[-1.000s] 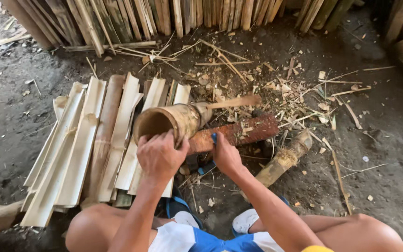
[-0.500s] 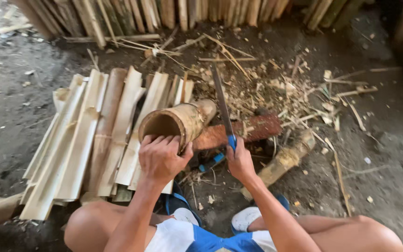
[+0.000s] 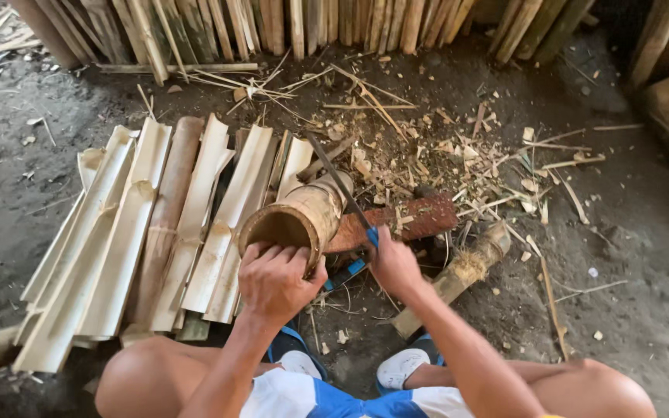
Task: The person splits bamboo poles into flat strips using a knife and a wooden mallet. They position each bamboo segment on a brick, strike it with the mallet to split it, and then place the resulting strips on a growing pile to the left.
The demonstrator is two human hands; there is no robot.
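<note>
While the left hand (image 3: pixel 274 280) is gripping the hollow tan bamboo tube (image 3: pixel 297 220), the right hand (image 3: pixel 393 265) is clenching the blue-handled long knife (image 3: pixel 340 186), best kept centred on the rim

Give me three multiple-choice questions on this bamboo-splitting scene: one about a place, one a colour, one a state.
1. Where does the bamboo tube rest?
A. on a reddish block
B. on a lap
C. in a bucket

2. What colour is the knife handle?
A. yellow
B. blue
C. white

3. How is the tube's near end?
A. capped
B. crushed flat
C. open and hollow

Answers: 1 A, it leans across the reddish block. 2 B, blue shows above the right hand. 3 C, the dark hollow faces the camera under the left hand.
</note>
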